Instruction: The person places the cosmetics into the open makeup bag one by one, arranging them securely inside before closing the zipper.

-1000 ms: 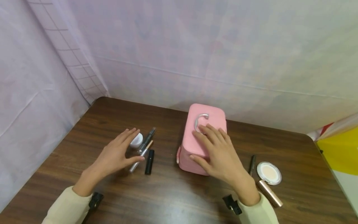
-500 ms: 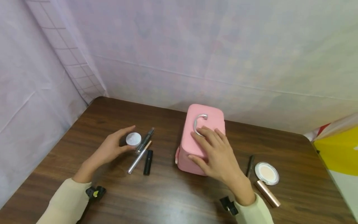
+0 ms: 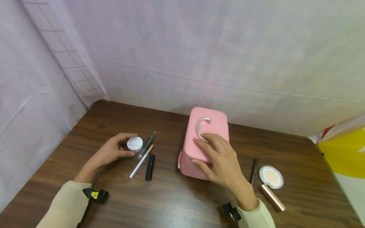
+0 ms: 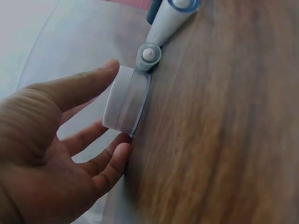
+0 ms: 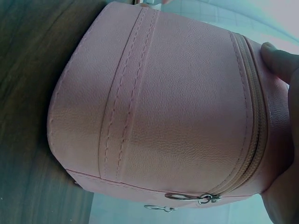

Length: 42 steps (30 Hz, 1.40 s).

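At the left, my left hand [image 3: 112,149] has thumb and fingers curled round the sides of a small round jar [image 3: 134,144] with a white lid. In the left wrist view the jar [image 4: 127,100] stands at the wooden surface, the thumb tip at one edge and the fingers at the other. My right hand [image 3: 221,161] rests on the lid of a pink zippered cosmetic case [image 3: 189,155], fingers spread beside its silver handle [image 3: 198,128]. The right wrist view shows the case's stitched side and closed zipper [image 5: 254,126], with the thumb at the lid's edge.
Right beside the jar lie a dark pen-like tube [image 3: 147,144], a slim silver tube [image 3: 140,163] and a short black tube [image 3: 150,167]. Right of the case are a dark pencil [image 3: 254,171], a round powder compact [image 3: 271,177] and a rose-gold tube [image 3: 272,198]. A white curtain [image 3: 171,63] hangs behind the table.
My left hand has drawn back from above the jar and closed its thumb and fingers round it. The right hand stays on the pink case, nearly unmoved.
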{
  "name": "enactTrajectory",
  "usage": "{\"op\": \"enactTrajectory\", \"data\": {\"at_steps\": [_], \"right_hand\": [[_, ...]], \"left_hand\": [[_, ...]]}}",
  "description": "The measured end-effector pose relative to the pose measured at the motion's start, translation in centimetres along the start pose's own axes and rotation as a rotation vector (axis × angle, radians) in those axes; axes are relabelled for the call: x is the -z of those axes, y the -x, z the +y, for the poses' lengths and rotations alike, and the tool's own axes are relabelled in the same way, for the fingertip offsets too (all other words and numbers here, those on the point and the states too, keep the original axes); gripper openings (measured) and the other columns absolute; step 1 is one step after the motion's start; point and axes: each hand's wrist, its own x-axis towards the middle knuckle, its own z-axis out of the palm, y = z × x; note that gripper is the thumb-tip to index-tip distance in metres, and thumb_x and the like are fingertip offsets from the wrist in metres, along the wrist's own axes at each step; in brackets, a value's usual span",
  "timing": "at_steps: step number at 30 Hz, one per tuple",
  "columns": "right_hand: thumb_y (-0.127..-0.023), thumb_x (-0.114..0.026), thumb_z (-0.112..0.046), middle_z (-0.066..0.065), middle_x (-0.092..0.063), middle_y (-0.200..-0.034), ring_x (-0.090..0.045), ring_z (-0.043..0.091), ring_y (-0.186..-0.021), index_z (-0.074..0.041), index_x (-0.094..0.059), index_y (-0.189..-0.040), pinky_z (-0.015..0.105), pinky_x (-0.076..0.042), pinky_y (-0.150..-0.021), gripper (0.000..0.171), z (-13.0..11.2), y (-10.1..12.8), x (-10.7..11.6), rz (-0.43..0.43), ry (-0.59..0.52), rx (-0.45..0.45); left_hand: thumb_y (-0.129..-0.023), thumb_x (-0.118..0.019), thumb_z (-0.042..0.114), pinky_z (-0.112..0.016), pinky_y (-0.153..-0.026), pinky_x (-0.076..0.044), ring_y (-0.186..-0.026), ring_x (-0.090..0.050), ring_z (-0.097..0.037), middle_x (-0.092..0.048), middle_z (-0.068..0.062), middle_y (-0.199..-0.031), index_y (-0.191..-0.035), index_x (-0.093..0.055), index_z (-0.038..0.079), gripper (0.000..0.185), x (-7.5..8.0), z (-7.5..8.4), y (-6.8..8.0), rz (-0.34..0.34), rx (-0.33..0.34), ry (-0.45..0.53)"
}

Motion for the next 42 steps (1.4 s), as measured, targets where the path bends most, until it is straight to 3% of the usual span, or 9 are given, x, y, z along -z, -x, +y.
{"op": "enactTrajectory", "data": {"at_steps": [4,10,17,22,30,42], "right_hand": [[-0.090,-0.056,-0.054,0.012,-0.054,-0.125,-0.050,0.031,-0.116,-0.011,-0.064,-0.123,0.044,-0.039,-0.097,0.055,0.0,0.0,0.0,0.010,-0.008,0.011],[-0.090,-0.056,-0.054,0.013,-0.053,-0.124,-0.049,0.031,-0.116,-0.010,-0.064,-0.123,0.043,-0.039,-0.097,0.055,-0.1,0.1,0.3,-0.004,-0.008,0.004],[-0.091,-0.056,-0.053,0.014,-0.053,-0.123,-0.050,0.030,-0.111,-0.010,-0.064,-0.122,0.045,-0.042,-0.092,0.054,-0.2,0.0,0.2,0.024,-0.027,0.003],[-0.089,-0.059,-0.052,0.016,-0.056,-0.119,-0.052,0.032,-0.108,-0.006,-0.063,-0.121,0.045,-0.042,-0.089,0.056,-0.1,-0.1,0.0,0.134,-0.076,-0.004],[-0.086,-0.067,-0.047,0.022,-0.056,-0.114,-0.052,0.037,-0.104,0.001,-0.064,-0.116,0.035,-0.037,-0.096,0.056,0.2,0.0,-0.2,0.327,-0.203,-0.010],[-0.087,-0.066,-0.047,0.030,-0.058,-0.109,-0.054,0.035,-0.103,0.012,-0.061,-0.111,0.029,-0.040,-0.094,0.064,-0.9,0.2,1.0,0.593,-0.317,-0.144]], "left_hand": [[-0.074,-0.082,0.014,-0.031,-0.073,-0.046,-0.097,-0.051,-0.025,-0.055,-0.015,-0.124,-0.130,-0.058,0.007,0.062,-0.3,-0.4,-0.1,-0.002,-0.057,-0.024],[-0.076,-0.081,0.019,-0.037,-0.080,-0.043,-0.099,-0.051,-0.027,-0.054,-0.018,-0.122,-0.135,-0.053,0.007,0.067,-0.8,-0.4,-0.3,0.002,0.003,-0.022],[-0.076,-0.081,0.015,-0.040,-0.080,-0.043,-0.098,-0.053,-0.029,-0.057,-0.019,-0.115,-0.132,-0.054,0.002,0.064,-1.2,-0.1,-0.1,0.063,-0.014,-0.090],[-0.075,-0.082,0.015,-0.042,-0.080,-0.043,-0.093,-0.054,-0.028,-0.060,-0.014,-0.105,-0.129,-0.057,0.003,0.061,-1.5,0.0,0.0,0.105,0.004,-0.110],[-0.075,-0.082,0.018,-0.043,-0.081,-0.043,-0.095,-0.054,-0.028,-0.060,-0.015,-0.108,-0.129,-0.058,0.004,0.060,-1.5,0.0,-0.1,0.107,0.019,-0.106],[-0.074,-0.083,0.018,-0.048,-0.086,-0.042,-0.102,-0.055,-0.033,-0.059,-0.019,-0.114,-0.128,-0.058,0.003,0.061,-1.6,-0.1,-0.2,0.107,0.018,-0.103]]}}
